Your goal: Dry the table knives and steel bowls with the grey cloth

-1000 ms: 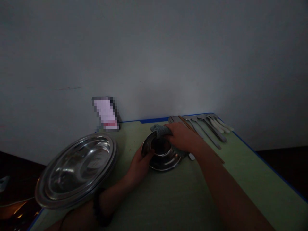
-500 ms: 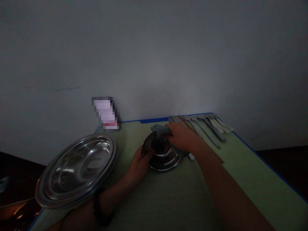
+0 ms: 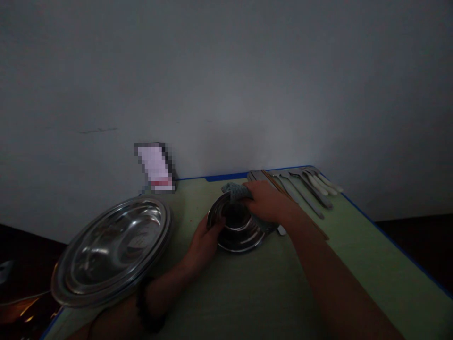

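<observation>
A shiny metal bowl (image 3: 244, 240) with a wide rim is held tilted above the table's middle. My left hand (image 3: 205, 236) grips its left rim, the thumb lying over the inner side. In my right hand (image 3: 265, 200) is a bunched grey-green cloth (image 3: 236, 191), pressed against the bowl's far rim. Part of the cloth hangs down along the bowl's right side. The right fingertips are hidden behind the cloth and the hand itself.
Nested large metal basins (image 3: 116, 250) stand at the table's left edge. A phone with a blurred screen (image 3: 155, 165) leans on the wall. Chopsticks (image 3: 274, 182), long-handled spoons (image 3: 304, 198) and white-handled cutlery (image 3: 323, 183) lie at the back right of the green table (image 3: 371, 264).
Almost nothing differs. The bowl and my left hand have shifted very slightly left, while the cloth stays at the far rim in my right hand.
</observation>
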A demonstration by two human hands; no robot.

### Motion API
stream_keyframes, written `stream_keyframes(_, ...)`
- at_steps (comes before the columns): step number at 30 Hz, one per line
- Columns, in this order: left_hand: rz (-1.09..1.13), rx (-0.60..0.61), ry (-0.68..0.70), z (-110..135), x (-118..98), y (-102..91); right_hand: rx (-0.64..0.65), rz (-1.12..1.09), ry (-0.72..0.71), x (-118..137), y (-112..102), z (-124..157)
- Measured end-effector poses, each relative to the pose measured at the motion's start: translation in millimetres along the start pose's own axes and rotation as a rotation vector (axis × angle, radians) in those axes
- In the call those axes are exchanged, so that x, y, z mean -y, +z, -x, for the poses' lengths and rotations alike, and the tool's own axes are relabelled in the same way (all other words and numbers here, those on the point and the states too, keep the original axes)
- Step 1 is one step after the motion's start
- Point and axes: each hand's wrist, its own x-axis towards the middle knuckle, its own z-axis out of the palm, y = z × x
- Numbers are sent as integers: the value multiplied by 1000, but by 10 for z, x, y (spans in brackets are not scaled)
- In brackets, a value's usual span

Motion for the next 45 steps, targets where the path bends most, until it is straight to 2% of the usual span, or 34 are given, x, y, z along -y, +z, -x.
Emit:
stream_keyframes(3, 10, -62, 28, -7, -2, -21, -53, -93, -22, 31, 53, -17)
stream_keyframes(8, 5, -185, 168, 87, -50, -56, -161, -321, -89, 97, 72, -43)
stream_keyframes(14, -152, -169, 351, 219, -91, -48, -125, -402, -180, 85, -109, 18)
stream_keyframes(18, -150, -48, 337, 171, -57, -46, -132, -301, -193, 136, -179, 66)
stream_keyframes(22, -108, 13, 308, 134, -37, -51, -39, -163, -214, 256, -210, 94)
stream_keyframes(30, 12, -49, 72, 74, -110, -40, -31, -91, -129, 167, -81, 40)
stream_keyframes(38, 22, -71, 53, 83, -100, -23, -59, -83, -136, 239, -194, 82)
stream_keyframes(40, 8, -26, 89, 99, -98, -26, -44, -30, -129, 239, -219, 91)
stream_keyframes(45, 6, 283, 93, 97, -95, -52, -45, 65, -153, 231, -232, 113)
